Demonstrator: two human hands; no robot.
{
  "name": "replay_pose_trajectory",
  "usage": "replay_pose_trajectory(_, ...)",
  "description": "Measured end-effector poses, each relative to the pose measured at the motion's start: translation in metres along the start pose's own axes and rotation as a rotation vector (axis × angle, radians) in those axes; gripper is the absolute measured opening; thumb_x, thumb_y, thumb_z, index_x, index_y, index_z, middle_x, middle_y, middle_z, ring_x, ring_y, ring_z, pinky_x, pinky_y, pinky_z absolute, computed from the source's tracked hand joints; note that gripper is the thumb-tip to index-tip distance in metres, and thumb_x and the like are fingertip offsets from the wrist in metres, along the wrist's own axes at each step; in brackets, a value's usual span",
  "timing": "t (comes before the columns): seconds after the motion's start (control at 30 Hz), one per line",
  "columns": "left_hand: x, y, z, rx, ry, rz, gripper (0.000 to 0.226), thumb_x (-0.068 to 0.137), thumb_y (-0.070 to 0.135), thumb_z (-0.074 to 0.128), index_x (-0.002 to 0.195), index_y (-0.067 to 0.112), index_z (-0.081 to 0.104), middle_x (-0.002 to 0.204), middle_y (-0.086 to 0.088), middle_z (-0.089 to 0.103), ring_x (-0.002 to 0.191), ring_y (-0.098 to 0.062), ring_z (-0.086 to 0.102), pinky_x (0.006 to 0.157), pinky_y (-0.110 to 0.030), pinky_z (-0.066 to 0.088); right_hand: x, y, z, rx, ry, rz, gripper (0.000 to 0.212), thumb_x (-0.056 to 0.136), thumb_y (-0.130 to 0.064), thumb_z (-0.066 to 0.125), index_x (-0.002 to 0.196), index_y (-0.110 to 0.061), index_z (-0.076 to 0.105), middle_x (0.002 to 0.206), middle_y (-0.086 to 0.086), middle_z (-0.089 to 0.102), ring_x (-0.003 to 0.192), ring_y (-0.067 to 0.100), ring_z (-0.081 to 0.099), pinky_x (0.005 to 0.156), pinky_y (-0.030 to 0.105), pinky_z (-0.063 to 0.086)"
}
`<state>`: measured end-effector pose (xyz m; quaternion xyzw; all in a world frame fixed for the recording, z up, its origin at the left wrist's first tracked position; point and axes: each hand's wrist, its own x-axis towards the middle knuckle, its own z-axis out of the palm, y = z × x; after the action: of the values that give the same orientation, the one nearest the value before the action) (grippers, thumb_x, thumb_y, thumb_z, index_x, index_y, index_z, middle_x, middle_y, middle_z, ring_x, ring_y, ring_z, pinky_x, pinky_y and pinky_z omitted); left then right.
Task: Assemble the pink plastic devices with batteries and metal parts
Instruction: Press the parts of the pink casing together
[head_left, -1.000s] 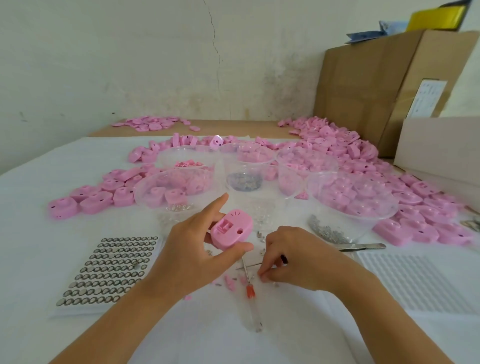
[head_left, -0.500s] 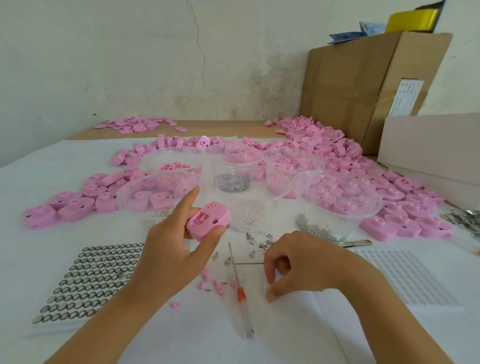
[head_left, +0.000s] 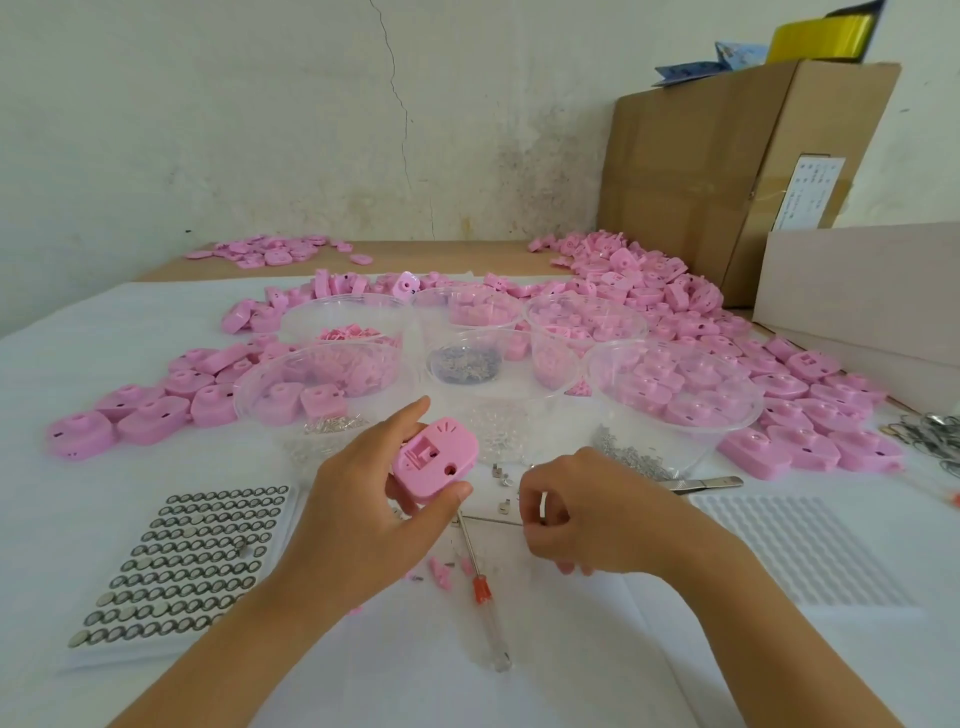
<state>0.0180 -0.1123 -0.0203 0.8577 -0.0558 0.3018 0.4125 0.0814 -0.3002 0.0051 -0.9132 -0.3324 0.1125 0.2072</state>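
Two digits carried the work. The thumb and forefinger of the left hand (head_left: 363, 514) gripped a pink, rounded plastic device shell (head_left: 434, 460) by its edges. It was raised off the white table sheet (head_left: 571, 675) and tilted so that its rectangular recess and round hole faced the person, probably to leave that face free for a part to go in.

The right hand (head_left: 587, 514), just beside it and low over the sheet, had its fingers curled into a pinch. A pale sliver showed between them, but whether it was a metal part was too small to tell. Loose small silver metal clips (head_left: 503, 480) lay near, likely the stock being picked from.

Between and below the hands lay a screwdriver with an orange collar and clear handle (head_left: 480, 587) and a few tiny pink plastic bits (head_left: 441, 574), clutter that could snag a reaching hand. To the left sat a white tray of silver button batteries (head_left: 192, 561). To the right were steel tweezers (head_left: 701, 483) and a white dimpled tray (head_left: 800, 551). Beyond, clear plastic bowls (head_left: 332, 312) of parts and heaps of pink shells (head_left: 805, 410) fenced the far side.
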Motion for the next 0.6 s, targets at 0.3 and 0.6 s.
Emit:
replay_pose_trajectory(0.3,0.001,0.008,0.001,-0.236,-0.031,-0.169,0.070,0.050,0.050,0.076,0.112,0.053,0.044,0.102,0.019,0.063,0.090,0.002,0.063,0.064,-0.007,0.048,0.000,-0.011,-0.003,0.743,0.333,-0.073,0.013,0.078,-0.005,0.066,0.072,-0.015,0.063,0.069,0.004,0.073,0.067,0.018,0.070,0.068,0.031,0.059)
replay_pose_trajectory(0.6,-0.001,0.009,0.007,-0.414,-0.199,-0.411,0.047,0.047,0.059,0.079,0.080,0.032,0.061,0.063,0.009,0.063,0.047,-0.012,0.057,0.044,-0.022,0.047,0.001,-0.022,0.004,0.925,0.352,-0.087,0.020,0.078,0.000,0.069,0.070,-0.018,0.071,0.067,0.007,0.072,0.063,0.014,0.069,0.059,0.020,0.054)
